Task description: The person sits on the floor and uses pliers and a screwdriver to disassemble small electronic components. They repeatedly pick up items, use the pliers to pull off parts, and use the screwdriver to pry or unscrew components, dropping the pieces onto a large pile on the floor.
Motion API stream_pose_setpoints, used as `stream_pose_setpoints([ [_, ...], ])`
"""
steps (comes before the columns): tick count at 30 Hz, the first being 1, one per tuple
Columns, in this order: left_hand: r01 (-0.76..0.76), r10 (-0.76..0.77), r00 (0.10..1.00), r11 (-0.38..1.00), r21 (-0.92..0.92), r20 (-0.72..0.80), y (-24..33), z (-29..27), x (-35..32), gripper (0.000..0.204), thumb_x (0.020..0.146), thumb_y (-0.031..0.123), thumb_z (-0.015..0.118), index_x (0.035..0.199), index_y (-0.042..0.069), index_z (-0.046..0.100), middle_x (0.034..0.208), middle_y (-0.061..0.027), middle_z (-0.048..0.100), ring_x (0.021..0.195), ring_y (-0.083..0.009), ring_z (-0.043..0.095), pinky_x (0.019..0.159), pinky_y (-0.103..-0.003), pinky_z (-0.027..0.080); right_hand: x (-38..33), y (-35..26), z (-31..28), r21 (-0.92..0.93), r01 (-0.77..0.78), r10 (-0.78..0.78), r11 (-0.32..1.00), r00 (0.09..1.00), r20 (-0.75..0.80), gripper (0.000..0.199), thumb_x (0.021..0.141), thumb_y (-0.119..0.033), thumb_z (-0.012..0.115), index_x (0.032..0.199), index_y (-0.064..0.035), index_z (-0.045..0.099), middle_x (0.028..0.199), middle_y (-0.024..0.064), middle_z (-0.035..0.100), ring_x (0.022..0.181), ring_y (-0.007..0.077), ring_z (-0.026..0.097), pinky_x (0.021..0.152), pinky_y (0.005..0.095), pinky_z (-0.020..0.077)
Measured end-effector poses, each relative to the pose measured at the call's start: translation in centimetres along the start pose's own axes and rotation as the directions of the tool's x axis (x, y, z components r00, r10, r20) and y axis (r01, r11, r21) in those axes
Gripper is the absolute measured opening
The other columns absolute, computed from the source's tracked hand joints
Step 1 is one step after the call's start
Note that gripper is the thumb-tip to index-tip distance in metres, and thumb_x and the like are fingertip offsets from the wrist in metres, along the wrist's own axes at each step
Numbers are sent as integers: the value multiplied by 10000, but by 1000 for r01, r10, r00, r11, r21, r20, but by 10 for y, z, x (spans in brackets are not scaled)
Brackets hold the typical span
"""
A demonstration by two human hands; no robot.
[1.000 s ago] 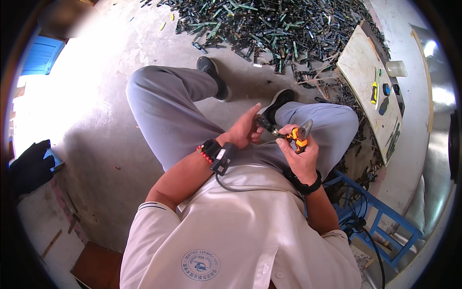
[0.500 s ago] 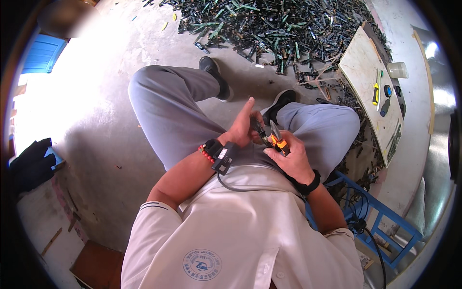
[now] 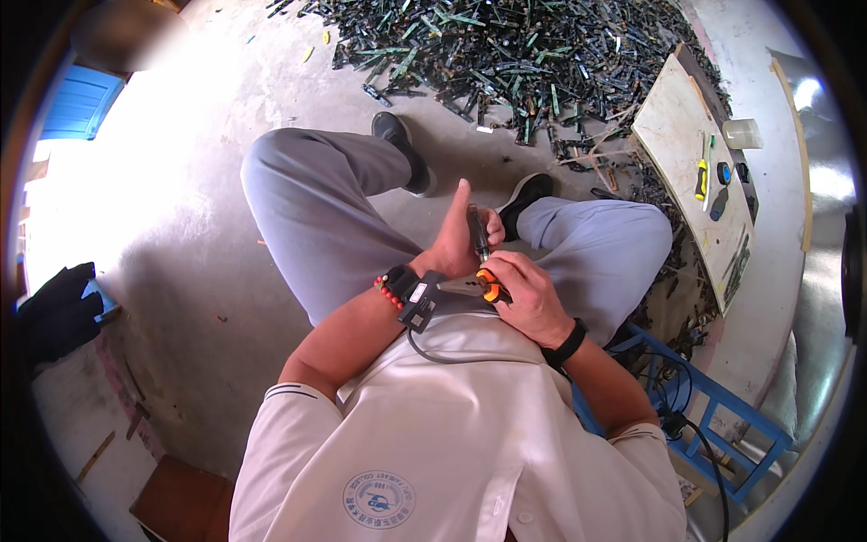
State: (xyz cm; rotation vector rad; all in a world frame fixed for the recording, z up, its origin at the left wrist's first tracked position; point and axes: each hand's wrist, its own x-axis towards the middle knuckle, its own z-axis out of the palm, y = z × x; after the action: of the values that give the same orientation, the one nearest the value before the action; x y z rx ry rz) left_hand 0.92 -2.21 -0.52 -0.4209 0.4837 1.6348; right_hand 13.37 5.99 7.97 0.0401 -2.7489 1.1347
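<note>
pliers [image 3: 471, 285] swung lower, jaws toward left hand [image 3: 456, 237]; strip [image 3: 476, 231] upright.

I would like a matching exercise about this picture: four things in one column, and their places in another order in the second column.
Things:
1. pliers
2. yellow-handled screwdriver
3. heap of dark scrap pieces
4. black cloth bundle

Places:
A. on the floor beyond the feet
B. at the left edge of the view
C. in the right hand
D. on the pale board at the right

Pairs: 1-C, 2-D, 3-A, 4-B
</note>
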Motion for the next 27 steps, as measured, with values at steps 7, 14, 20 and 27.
stream_pose_setpoints([
  [7, 15, -18, 997, 999, 33, 73, -1, 0, 1, 793, 886, 808, 272, 615, 75, 410, 617, -42, 404, 578, -168, 354, 536, -294, 303, 1, 2, 2, 0, 26, -26, 1000, 999, 31, 461, 624, 96, 695, 1061, -20, 601, 1053, 120, 629, 924, 309, 620, 801, 388, 527],
  [14, 45, -52, 993, 997, 67, 107, -4, -7, 4, 809, 874, 825, 271, 614, 71, 407, 594, -42, 404, 547, -170, 358, 524, -288, 320, 2, 2, 3, 181, -77, 71, 980, 997, 40, 318, 762, 15, 718, 1056, -16, 601, 1005, 122, 636, 872, 306, 622, 785, 362, 516],
  [20, 75, -70, 996, 989, 131, -46, 0, 2, -5, 787, 880, 820, 248, 604, 98, 392, 574, -17, 395, 524, -166, 357, 497, -291, 313, -5, 1, -19, 575, -543, 468, 612, 834, 291, 250, 957, -172, 605, 1127, 11, 587, 992, 84, 643, 865, 156, 616, 787, 298, 503],
  [27, 98, -69, 989, 969, 228, -133, 1, 5, -10, 748, 907, 787, 245, 619, 119, 417, 572, 3, 405, 501, -154, 371, 470, -297, 293, -15, 11, -58, 636, -767, 437, -81, 547, 715, 342, 948, -146, 553, 1229, 48, 530, 1085, 171, 641, 954, 245, 650, 866, 339, 513],
])
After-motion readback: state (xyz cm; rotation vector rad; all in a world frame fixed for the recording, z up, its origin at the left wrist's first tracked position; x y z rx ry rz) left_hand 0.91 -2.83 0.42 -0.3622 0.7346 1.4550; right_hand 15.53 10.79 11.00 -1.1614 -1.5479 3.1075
